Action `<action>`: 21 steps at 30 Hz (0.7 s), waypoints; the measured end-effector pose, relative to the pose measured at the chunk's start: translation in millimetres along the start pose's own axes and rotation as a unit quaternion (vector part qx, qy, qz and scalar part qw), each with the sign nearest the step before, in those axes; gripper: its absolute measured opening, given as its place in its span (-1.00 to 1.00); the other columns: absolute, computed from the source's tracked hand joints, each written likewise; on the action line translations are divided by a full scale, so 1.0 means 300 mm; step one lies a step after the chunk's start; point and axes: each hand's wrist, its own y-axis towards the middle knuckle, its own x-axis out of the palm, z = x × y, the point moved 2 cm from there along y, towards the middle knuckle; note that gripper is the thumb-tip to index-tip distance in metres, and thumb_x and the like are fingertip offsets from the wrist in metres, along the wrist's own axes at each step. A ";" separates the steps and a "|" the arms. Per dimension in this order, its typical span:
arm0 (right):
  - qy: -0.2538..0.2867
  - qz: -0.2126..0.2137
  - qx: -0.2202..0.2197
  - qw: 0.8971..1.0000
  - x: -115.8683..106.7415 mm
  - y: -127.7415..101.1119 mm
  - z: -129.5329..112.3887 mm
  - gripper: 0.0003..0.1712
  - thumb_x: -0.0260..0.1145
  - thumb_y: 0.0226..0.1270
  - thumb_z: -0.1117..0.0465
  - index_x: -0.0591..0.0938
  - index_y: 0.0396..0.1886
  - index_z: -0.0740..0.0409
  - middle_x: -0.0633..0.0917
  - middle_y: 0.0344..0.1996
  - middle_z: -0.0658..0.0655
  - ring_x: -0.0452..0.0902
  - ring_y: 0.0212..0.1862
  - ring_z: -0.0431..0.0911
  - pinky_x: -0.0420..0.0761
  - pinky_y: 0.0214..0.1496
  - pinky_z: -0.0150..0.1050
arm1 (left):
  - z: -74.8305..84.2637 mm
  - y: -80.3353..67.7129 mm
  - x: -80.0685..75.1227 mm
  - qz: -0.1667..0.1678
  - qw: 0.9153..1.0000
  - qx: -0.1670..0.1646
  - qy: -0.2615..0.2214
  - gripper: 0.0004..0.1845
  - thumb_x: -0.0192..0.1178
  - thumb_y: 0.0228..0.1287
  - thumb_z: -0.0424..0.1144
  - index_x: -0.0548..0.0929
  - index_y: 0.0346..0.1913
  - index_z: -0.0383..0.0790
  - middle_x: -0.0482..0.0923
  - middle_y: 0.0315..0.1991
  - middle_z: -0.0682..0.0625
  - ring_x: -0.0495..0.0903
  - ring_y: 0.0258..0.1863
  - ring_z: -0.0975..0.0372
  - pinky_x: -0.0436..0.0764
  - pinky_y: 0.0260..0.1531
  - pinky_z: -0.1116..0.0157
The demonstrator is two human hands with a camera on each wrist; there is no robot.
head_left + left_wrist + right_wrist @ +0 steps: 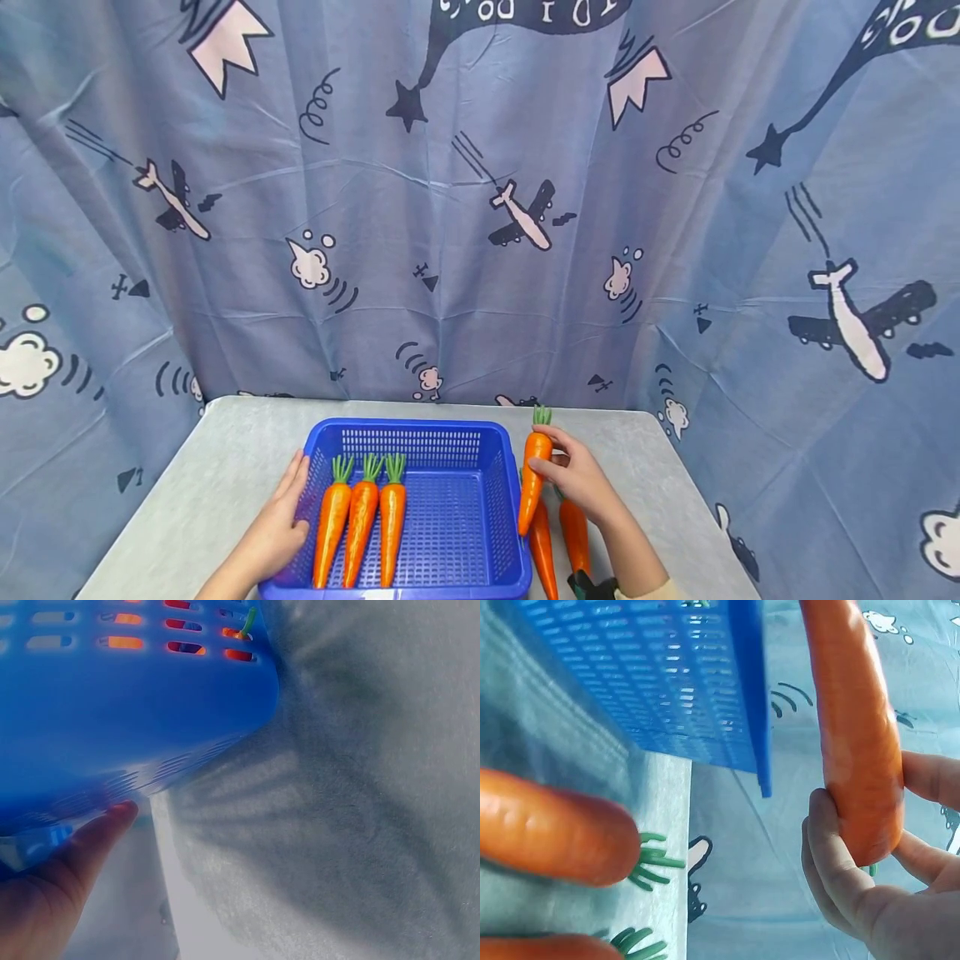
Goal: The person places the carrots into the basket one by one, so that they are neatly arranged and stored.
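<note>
We steady the blue plastic basket point(420, 433) with our left hand point(281, 521): fingers lie straight and flat against the basket's left wall, thumb touching the rim in the left wrist view. Nothing is gripped.

Three toy carrots point(362, 518) lie side by side in the basket's left half, green tops toward its far wall.

Our right hand point(577, 479) pinches a fourth carrot point(532, 482) near its thick top end, thumb on one side, fingers curled round the other. This carrot hangs tip-down, off the table, just outside the basket's right wall. Two more carrots point(558, 542) lie on the grey table point(225, 467) beside that wall, below the lifted one.

Judgement: the step in hand looks like carrying the lifted carrot into the basket. The next move calls for clearing the right rim, turning the carrot parallel to the three inside, and laying it just right of them.
</note>
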 end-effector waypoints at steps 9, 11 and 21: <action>0.004 -0.013 -0.019 1.000 0.043 0.014 -0.040 -0.39 0.42 0.28 0.19 0.54 0.34 0.06 0.60 0.18 0.26 0.64 -0.11 -0.02 0.77 -0.07 -0.10 | -0.006 -0.003 0.000 0.008 1.000 0.005 0.004 -0.01 0.14 0.03 -0.58 -0.05 0.58 -0.45 -0.23 0.63 -0.30 -0.04 0.53 -0.33 -0.03 0.49 0.05; 0.005 -0.018 -0.021 1.000 0.055 0.015 -0.052 -0.39 0.42 0.28 0.19 0.55 0.34 0.05 0.60 0.17 0.27 0.65 -0.12 -0.03 0.77 -0.07 -0.09 | -0.006 -0.004 0.000 0.010 1.000 0.008 0.005 -0.01 0.15 0.03 -0.58 -0.04 0.58 -0.45 -0.22 0.63 -0.31 -0.02 0.52 -0.33 -0.02 0.48 0.08; 0.035 -0.071 -0.013 0.997 0.123 0.022 -0.077 -0.33 0.42 0.30 0.18 0.47 0.38 0.16 0.52 0.22 0.38 0.70 -0.13 0.01 0.80 -0.16 -0.05 | -0.002 0.001 0.000 -0.001 1.000 -0.002 0.003 -0.01 0.13 0.04 -0.59 -0.06 0.58 -0.47 -0.25 0.63 -0.33 -0.05 0.53 -0.34 0.04 0.42 -0.28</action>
